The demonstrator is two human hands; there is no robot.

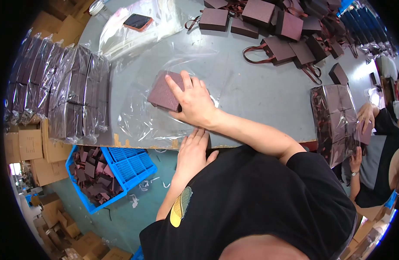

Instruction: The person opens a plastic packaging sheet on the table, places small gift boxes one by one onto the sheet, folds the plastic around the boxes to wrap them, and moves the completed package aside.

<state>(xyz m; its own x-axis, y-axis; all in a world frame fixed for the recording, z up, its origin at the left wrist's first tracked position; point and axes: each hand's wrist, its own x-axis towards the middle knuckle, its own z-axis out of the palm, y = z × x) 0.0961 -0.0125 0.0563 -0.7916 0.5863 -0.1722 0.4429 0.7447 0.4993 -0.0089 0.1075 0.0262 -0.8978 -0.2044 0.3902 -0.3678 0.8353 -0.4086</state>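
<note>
My right hand (pixel 194 100) grips a dark maroon box (pixel 165 92), its fingers spread over the top and right side. The box sits among clear plastic film (pixel 141 117) on the grey table, and I cannot tell whether it is inside or on top. Under my right forearm, my left hand (pixel 191 154) is at the front table edge with fingers stretched out and thumb apart. A dark surface shows beside its fingers, mostly hidden by the hand and forearm.
Film-wrapped box stacks (pixel 74 91) stand at left. Loose ribbon-handled boxes (pixel 290 26) pile up at back right. A phone (pixel 138 22) lies on plastic bags. A blue crate (pixel 128 162) of small boxes is below. At right, another person's hands touch a wrapped stack (pixel 338 117).
</note>
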